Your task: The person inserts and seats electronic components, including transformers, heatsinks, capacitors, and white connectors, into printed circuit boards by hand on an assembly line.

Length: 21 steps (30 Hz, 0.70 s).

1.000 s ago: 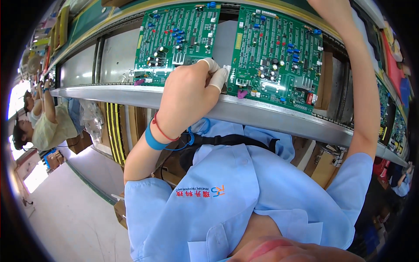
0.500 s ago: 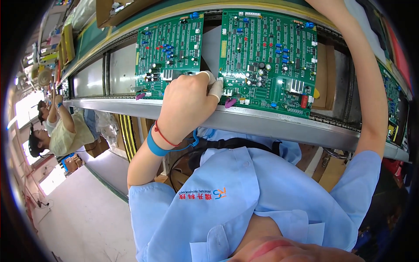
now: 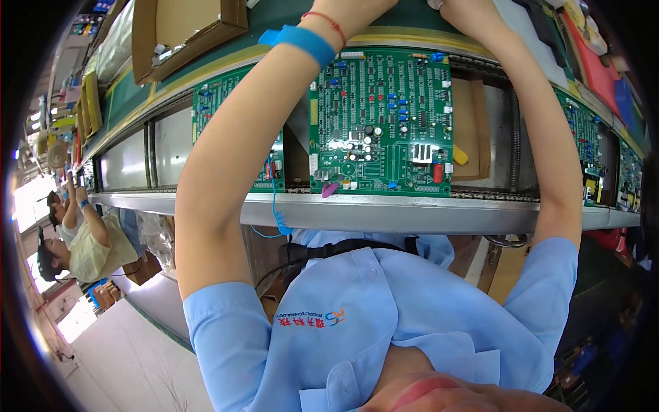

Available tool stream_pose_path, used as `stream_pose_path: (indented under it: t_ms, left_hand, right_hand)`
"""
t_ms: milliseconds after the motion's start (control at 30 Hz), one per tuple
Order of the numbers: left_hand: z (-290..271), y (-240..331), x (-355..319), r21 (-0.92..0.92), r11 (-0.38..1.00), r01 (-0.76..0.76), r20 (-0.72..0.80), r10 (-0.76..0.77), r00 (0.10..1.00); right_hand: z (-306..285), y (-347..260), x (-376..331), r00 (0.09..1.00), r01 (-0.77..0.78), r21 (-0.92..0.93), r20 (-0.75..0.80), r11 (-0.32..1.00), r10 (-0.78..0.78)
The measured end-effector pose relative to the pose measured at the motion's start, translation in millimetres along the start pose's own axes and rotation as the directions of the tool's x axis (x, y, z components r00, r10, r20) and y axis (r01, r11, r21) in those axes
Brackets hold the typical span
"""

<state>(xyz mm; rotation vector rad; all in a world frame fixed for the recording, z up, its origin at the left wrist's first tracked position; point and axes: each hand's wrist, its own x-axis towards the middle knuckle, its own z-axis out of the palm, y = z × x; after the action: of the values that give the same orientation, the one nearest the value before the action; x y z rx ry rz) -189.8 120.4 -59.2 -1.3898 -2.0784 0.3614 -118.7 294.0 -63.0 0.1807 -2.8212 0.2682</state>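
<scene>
A green circuit board [image 3: 381, 123] lies on the conveyor in front of me, crowded with blue, red and black components, with a purple piece at its near left corner. A second circuit board [image 3: 206, 103] is to its left, largely hidden under my left forearm. My left hand [image 3: 353, 12] reaches past the boards to the far side, the upper edge cutting off its fingers. Close to it on the right is my right hand [image 3: 470, 12], also partly cropped; a pale fingertip covering shows. What either hand holds, if anything, is hidden.
An open cardboard box [image 3: 189, 41] stands at the far left on the green worktop. The conveyor's metal rail [image 3: 384, 214] runs along my side. More circuit boards [image 3: 583, 144] lie at the right. A blue wrist strap cord hangs over the rail. Other people [image 3: 89, 233] sit at left.
My left hand has left the boards' near edges and stretched to the far side. My right hand now shows at the top beside it. The boards appear shifted left and lower in view.
</scene>
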Motion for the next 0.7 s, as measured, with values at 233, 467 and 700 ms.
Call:
stream_pose_path:
  t_ms: [233, 467, 700]
  left_hand:
    - [18, 3, 20, 0.49, 0.817, -0.305, 0.091, 0.299, 0.95]
    - [28, -15, 19, 0.355, 0.812, -0.462, -0.024, 0.502, 0.864]
    - [54, -1, 14, 0.42, 0.843, -0.337, -0.103, 0.413, 0.905]
  right_hand:
    - [-7, -1, 0, 0.997, -0.002, -0.017, 0.082, 1.0, 0.004]
    - [-4, 0, 1, 0.998, -0.005, 0.0, 0.059, 1.0, 0.005]
    - [22, 32, 0, 0.964, 0.224, -0.24, -0.085, 0.945, -0.251]
